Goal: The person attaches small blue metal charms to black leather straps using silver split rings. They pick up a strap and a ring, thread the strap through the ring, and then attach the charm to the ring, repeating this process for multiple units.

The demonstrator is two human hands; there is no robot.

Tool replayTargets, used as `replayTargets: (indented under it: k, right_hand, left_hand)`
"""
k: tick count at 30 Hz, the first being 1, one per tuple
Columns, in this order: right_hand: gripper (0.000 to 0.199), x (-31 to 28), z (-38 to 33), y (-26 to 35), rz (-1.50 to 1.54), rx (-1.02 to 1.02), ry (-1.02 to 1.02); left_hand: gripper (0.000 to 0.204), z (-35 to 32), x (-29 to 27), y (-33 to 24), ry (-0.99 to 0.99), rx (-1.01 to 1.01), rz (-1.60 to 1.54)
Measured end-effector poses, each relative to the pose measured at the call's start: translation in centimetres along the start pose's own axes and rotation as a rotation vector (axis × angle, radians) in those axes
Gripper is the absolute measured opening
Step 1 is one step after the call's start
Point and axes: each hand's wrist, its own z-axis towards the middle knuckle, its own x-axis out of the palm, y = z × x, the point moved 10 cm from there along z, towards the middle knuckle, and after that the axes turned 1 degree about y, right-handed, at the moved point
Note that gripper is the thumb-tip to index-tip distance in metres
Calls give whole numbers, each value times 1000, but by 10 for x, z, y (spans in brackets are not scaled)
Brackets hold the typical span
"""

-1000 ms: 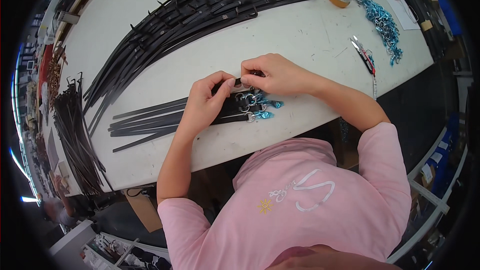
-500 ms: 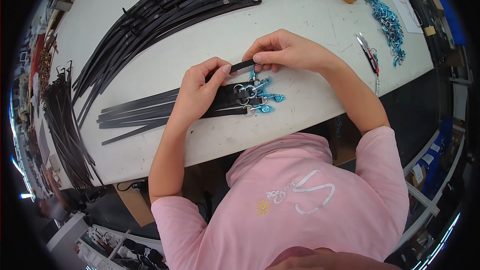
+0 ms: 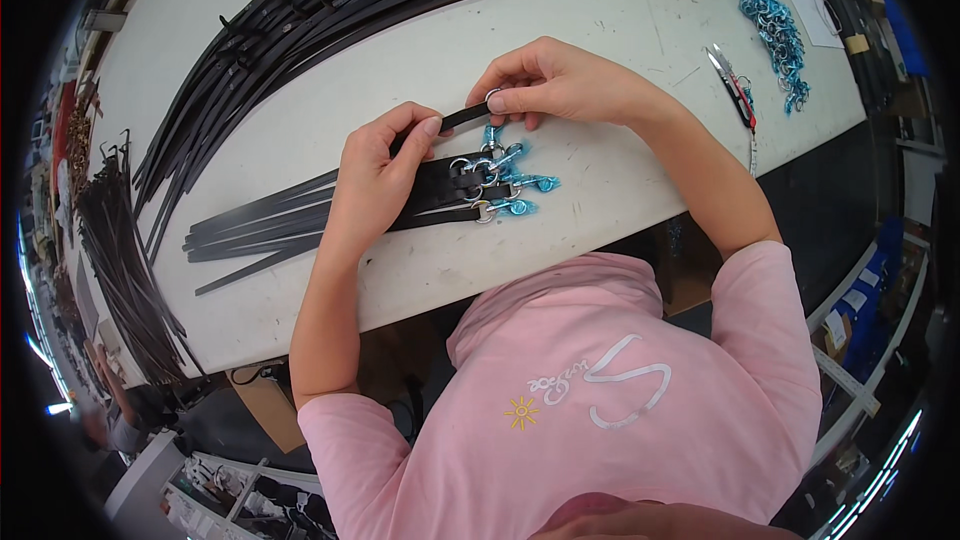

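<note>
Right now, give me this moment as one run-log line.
left hand: pinching black strap | right hand: holding strap end at blue clip | finished straps: beneath, on white table | snips: right, untouched

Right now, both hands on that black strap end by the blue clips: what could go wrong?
1. The strap is pinched only at its tip between the left hand and right hand; it could slip free.
2. The blue clips lie bunched just below; they might snag or tangle.
3. The snips lie near the right forearm and the table edge; a sweep could knock them off.
</note>
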Motion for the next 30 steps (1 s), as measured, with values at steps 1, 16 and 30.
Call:
replayTargets:
  k: [1,16,30]
  right_hand:
    - [28,0,0,0,1,5,1]
    - [22,1,2,-2,-40,-28,-62]
    - [22,1,3,-1,-48,-34,-57]
  left_hand:
    - [20,0,-1,-2,1,2,5]
    - [21,6,15,-14,13,108,16]
    - [19,19,14,-4,100,21,-120]
